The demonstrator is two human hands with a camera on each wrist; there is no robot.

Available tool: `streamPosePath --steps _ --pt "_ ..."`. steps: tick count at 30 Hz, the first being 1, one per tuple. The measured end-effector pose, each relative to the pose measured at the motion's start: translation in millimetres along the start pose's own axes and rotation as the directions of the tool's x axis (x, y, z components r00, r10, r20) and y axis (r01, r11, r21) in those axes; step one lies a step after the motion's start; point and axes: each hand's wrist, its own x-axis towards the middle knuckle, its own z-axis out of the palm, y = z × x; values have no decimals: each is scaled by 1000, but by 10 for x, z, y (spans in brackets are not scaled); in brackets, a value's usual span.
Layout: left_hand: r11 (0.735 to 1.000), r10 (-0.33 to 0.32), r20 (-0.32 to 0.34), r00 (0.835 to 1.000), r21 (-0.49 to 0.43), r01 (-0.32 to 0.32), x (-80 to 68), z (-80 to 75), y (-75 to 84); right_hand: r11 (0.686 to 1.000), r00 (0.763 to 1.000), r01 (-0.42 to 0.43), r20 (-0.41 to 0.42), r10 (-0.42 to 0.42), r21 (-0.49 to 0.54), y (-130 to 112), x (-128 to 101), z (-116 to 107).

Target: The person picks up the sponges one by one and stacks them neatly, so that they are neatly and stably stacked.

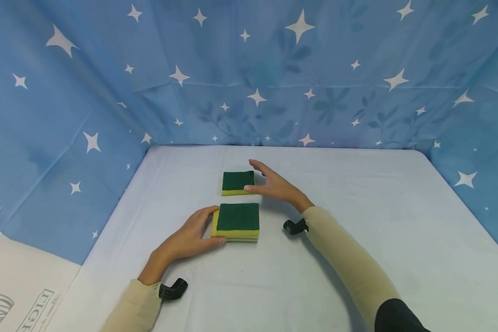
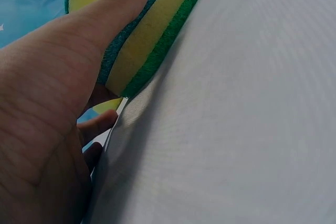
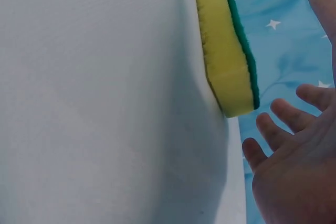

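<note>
Two stacked sponges point(image 1: 238, 217), yellow with green scouring tops, lie on the white table. My left hand point(image 1: 191, 236) holds the stack at its left side, thumb along the near edge and fingers toward the back corner. Up close in the left wrist view, the thumb presses the layered yellow and green side of the stack point(image 2: 152, 38). Farther back lies a single sponge point(image 1: 237, 180), green side up. Beside its right end is my right hand point(image 1: 275, 185), fingers spread and thumb apart. In the right wrist view, a gap shows between that hand and the sponge point(image 3: 226, 51).
A white cloth covers the table point(image 1: 357, 193). Blue curtains point(image 1: 240, 60) with white stars stand behind and at both sides. A pale printed panel point(image 1: 16, 276) is at the lower left. Each wrist wears a small black camera point(image 1: 173, 289).
</note>
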Motion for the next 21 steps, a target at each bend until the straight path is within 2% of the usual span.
streamPosePath --steps 11,21 --pt "1000 -7 7 1000 -4 7 9 18 -4 1000 999 -18 48 18 18 112 61 79" --pt "1000 -4 8 1000 0 4 16 -2 8 998 996 -60 62 59 22 122 113 62"
